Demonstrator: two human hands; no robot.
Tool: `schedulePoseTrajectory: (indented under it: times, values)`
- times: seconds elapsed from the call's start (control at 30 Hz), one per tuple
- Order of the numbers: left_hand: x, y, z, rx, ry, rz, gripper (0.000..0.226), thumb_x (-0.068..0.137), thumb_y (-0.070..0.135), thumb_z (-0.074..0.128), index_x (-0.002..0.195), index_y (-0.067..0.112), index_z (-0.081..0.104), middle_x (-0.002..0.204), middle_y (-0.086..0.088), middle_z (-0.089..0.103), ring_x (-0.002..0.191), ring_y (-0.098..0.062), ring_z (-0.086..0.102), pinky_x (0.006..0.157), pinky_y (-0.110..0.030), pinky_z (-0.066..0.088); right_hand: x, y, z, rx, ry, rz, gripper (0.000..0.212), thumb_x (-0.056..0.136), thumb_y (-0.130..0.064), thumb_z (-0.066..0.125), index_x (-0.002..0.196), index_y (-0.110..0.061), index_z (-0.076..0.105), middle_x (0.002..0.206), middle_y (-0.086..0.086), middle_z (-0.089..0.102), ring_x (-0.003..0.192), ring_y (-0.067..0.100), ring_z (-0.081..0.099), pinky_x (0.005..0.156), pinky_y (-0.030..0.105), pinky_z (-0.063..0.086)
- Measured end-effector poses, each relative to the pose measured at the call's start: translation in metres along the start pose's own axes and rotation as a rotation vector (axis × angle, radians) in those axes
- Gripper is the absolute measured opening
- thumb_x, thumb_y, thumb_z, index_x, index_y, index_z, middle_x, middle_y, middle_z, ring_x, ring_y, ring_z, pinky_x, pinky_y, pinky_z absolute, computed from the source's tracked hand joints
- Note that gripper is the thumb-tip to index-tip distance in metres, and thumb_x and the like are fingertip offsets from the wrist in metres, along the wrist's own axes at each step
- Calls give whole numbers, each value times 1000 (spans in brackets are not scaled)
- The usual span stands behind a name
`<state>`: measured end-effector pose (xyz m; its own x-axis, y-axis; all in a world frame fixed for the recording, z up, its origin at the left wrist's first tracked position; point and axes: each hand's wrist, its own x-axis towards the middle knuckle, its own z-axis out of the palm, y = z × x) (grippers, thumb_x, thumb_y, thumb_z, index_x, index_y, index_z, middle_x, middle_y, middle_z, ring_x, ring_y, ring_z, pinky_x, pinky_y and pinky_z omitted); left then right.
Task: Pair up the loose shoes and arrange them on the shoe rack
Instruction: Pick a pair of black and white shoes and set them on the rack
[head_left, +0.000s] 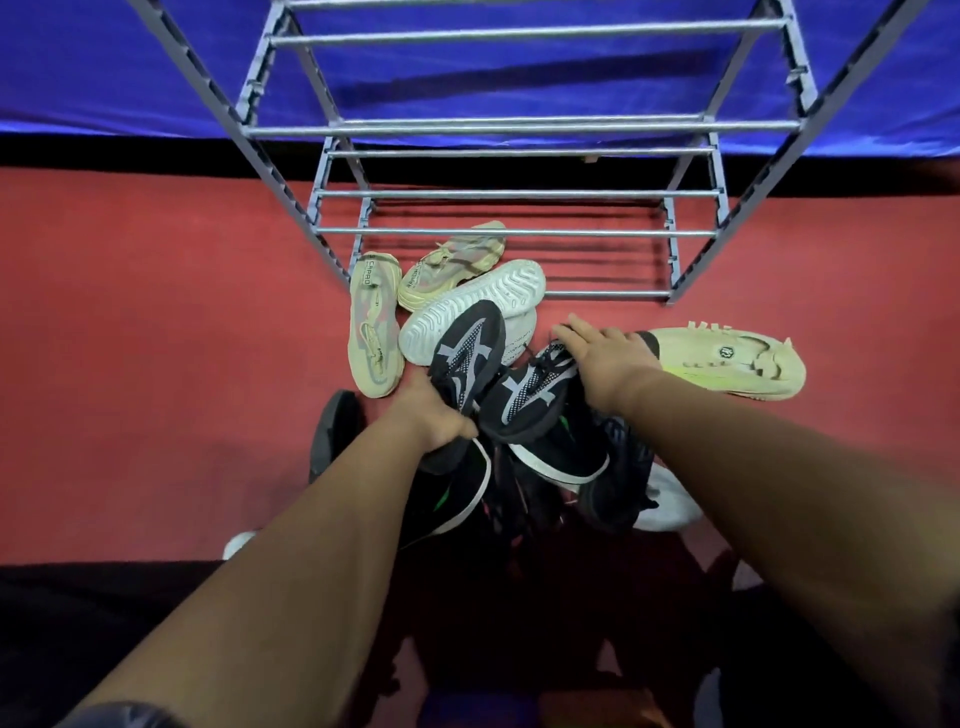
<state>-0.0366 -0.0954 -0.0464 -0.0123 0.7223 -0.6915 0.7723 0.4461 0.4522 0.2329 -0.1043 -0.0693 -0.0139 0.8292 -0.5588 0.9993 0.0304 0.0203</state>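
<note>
**Two black sneakers under our hands, in front of the rack**

Our left hand (439, 415) grips the heel end of a black knitted sneaker with grey-white stripes (470, 348). The fingers are curled round it. The shoe points away from us, and its toe is over a white shoe lying sole up (483, 301).

Our right hand (605, 361) lies on top of a second black striped sneaker (530, 395), just beside the first one. Its fingers are stretched forward, almost straight, and do not close on the shoe. The thumb we cannot see.

Both sneakers are on top of a pile of dark shoes (561, 457) on the red floor (156, 338). Two beige lace-up shoes (375, 327) lie at the left of the pile. A pale yellow shoe turned sole up (727, 358) lies at the right, just beyond the right hand. The grey metal shoe rack (519, 232) stands behind all the shoes, and the beige ones lie close to its left front leg.
</note>
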Motion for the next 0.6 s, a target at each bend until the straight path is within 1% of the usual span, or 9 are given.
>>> schedulePoseTrajectory:
  times: [0.07, 0.13, 0.23, 0.3, 0.37, 0.4, 0.47, 0.53, 0.6]
  values:
    - [0, -2, -5, 87, -96, -58, 137, 58, 24, 97, 161, 39, 9, 150, 3, 45, 135, -33, 50, 110, -51, 48, 8, 3, 2, -56, -5, -32, 109, 88, -20, 71, 166, -41, -1, 167, 2, 25, 141, 36, 36, 112, 50, 40]
    - [-1, -2, -8, 119, -150, -95, 134, 61, 21, 96, 157, 48, 6, 140, 7, 44, 123, -34, 53, 94, -56, 57, 17, 4, -3, -167, 18, -67, 98, 91, -26, 66, 165, -48, 5, 156, 9, 32, 134, 37, 39, 108, 48, 42]
    - [-2, 1, -4, 142, -79, -72, 127, 64, 19, 96, 160, 30, 13, 141, 0, 53, 125, -34, 56, 98, -53, 56, 26, 6, -17, -269, 26, -124, 79, 91, -38, 67, 159, -48, 29, 157, 12, 31, 142, 39, 33, 118, 53, 31]
    - [-4, 3, 1, 167, -19, -112, 108, 65, 20, 95, 149, 15, 27, 124, -5, 59, 114, -32, 61, 92, -43, 57, 26, 8, -23, -241, 24, -155, 75, 86, -41, 71, 154, -42, 38, 156, 9, 35, 143, 35, 35, 119, 53, 30]
    - [-6, 6, 1, 167, 17, -115, 89, 64, 20, 92, 136, 13, 38, 102, -2, 58, 94, -25, 62, 75, -34, 55, 19, 14, -30, -86, 12, -174, 62, 81, -34, 72, 139, -32, 49, 140, 2, 51, 131, 29, 48, 110, 50, 44]
    - [-7, 8, 0, 163, 37, -92, 82, 63, 21, 90, 130, 15, 43, 96, 1, 57, 87, -21, 61, 70, -30, 52, 14, 18, -32, -1, 13, -167, 51, 78, -30, 71, 126, -30, 52, 126, -1, 58, 120, 27, 55, 99, 47, 52]
    - [-10, 15, -4, 165, 78, -40, 69, 61, 26, 89, 117, 20, 49, 91, 4, 59, 77, -14, 58, 64, -26, 47, 4, 30, -36, 94, 25, -125, 39, 73, -27, 68, 109, -28, 50, 106, -3, 60, 103, 26, 59, 84, 42, 57]
    - [-12, 25, -5, 175, 104, -14, 54, 60, 33, 88, 103, 20, 58, 88, 3, 63, 72, -11, 57, 54, -24, 42, -4, 47, -38, 154, 42, -55, 38, 72, -27, 68, 105, -26, 47, 107, 2, 63, 96, 27, 58, 82, 38, 55]
    - [-14, 36, -3, 198, 126, 11, 46, 62, 40, 87, 96, 18, 65, 90, -1, 67, 69, -12, 58, 52, -23, 41, -13, 66, -36, 207, 56, 36, 43, 71, -28, 73, 104, -21, 46, 112, 10, 65, 92, 29, 57, 78, 34, 50]
